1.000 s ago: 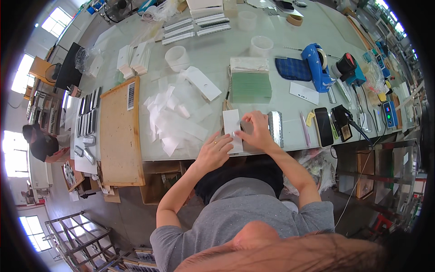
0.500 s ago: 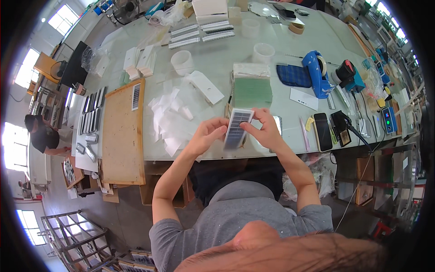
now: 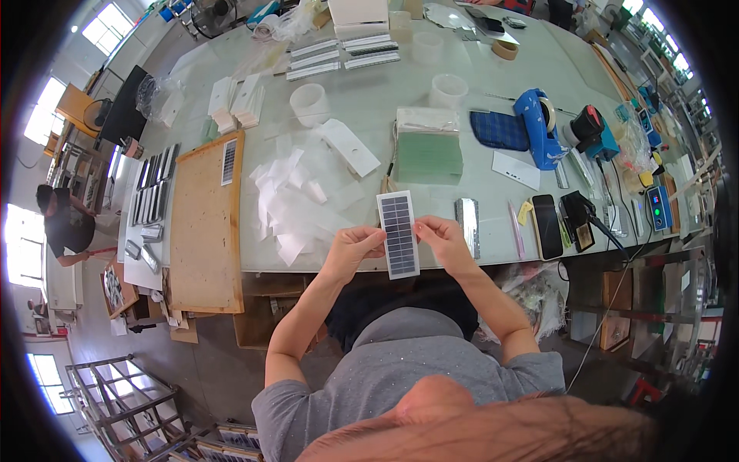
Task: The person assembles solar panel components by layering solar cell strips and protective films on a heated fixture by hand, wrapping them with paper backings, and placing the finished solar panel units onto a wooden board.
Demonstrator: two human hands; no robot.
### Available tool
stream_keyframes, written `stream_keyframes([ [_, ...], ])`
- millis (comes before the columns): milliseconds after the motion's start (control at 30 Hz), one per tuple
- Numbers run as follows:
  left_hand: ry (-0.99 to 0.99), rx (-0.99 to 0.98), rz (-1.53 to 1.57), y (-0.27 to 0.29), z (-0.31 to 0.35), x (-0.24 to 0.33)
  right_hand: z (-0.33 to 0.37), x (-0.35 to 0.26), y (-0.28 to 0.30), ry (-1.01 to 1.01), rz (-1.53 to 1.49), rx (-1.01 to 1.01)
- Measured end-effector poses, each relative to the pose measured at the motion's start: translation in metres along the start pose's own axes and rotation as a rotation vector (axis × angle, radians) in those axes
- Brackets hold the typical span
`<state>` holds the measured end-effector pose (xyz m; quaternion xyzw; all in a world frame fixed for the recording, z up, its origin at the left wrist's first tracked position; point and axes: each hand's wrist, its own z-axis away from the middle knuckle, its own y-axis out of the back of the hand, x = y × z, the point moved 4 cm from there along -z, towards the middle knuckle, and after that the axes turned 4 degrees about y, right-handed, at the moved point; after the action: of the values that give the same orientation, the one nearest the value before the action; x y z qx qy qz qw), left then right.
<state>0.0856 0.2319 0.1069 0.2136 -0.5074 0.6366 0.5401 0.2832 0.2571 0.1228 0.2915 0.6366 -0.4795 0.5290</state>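
Between my hands, over the front edge of the table, is a small solar panel [image 3: 399, 235], a dark cell strip with a white border, its face turned up. My left hand [image 3: 356, 250] pinches its left edge between thumb and fingers. On the opposite edge, my right hand [image 3: 445, 240] grips it the same way. Just beyond the panel lies a green stack of sheets [image 3: 428, 159] with a clear-wrapped pack at its far end. Left of my left hand spreads a heap of white paper pieces [image 3: 285, 202]. A silvery strip [image 3: 467, 223] rests beside my right hand.
A wooden board [image 3: 204, 231] carrying another small panel lies at left. On the right are a phone [image 3: 547, 225], a blue tape dispenser [image 3: 539, 127], a soldering iron stand and cables. White box [image 3: 350, 148] and tape rolls sit farther back. A person stands at far left.
The solar panel has swung from tilted to nearly flat and come slightly nearer me, its face now fully visible. My right hand has moved from its top to its right edge.
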Motion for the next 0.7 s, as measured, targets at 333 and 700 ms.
stream_keyframes([
  [333, -0.155, 0.103, -0.166, -0.007, 0.005, 0.002, 0.007, 0.003, 0.003, 0.071, 0.21, 0.035],
  [700, -0.961, 0.166, -1.062, -0.044, 0.046, 0.038, 0.018, -0.032, -0.006, 0.652, 0.666, 0.107],
])
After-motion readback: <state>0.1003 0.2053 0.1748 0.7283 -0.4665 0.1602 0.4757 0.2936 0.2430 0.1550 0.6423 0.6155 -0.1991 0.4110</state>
